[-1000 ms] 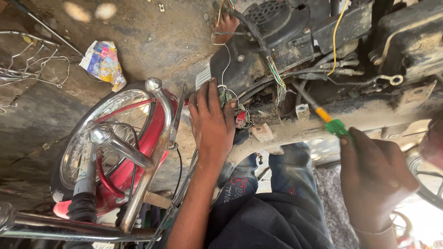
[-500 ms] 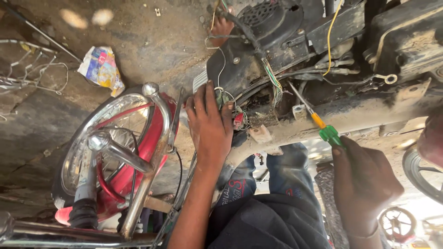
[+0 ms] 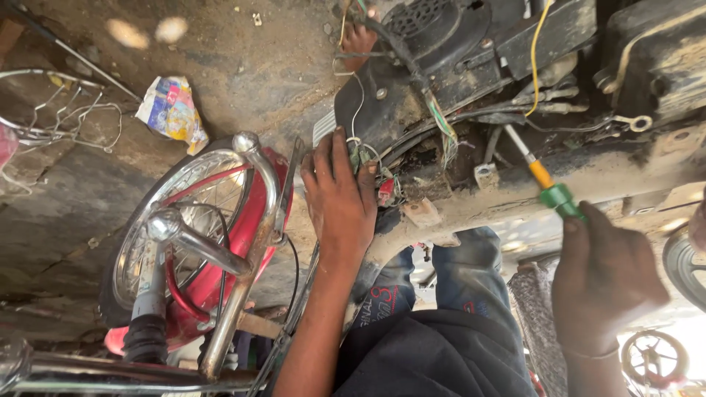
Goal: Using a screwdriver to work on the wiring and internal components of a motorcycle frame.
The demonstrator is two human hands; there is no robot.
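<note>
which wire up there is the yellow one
The yellow wire is the thin one hanging down the black housing at upper right, above the screwdriver in the right hand. The green and white bundle lies further left, near the left hand.

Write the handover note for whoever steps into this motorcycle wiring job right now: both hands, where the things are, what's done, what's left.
Left hand: flat on the frame, fingertips on the loose wire bundle beside the black housing.
Right hand: gripping the screwdriver by its green and orange handle; shaft angled up into the frame, tip hidden among cables.
Yellow wire hangs free over the housing.
Red front wheel and fork lie at left.
Done: wiring exposed. Left: wires loose and unconnected; whether the screw is loosened or tightened cannot be told.
</note>
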